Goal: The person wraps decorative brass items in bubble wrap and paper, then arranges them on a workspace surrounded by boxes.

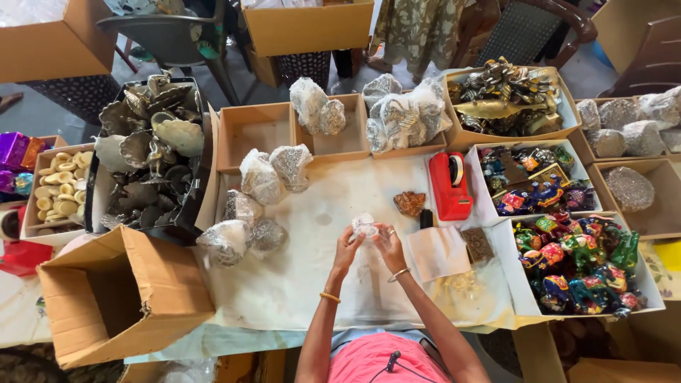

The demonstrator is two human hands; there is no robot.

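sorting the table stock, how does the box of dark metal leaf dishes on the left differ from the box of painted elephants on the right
The box of metal leaf dishes holds dull grey-bronze pieces; the box of painted elephants holds bright, many-coloured ones. The dishes are broad and heaped well above their dark container's rim; the elephants are smaller and sit lower in a white box. Both stand open and unwrapped beside the white work sheet.

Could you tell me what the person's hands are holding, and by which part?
Both hands, left hand and right hand, hold a small clear-wrapped bundle between them, fingers on its two sides. What is inside cannot be told.
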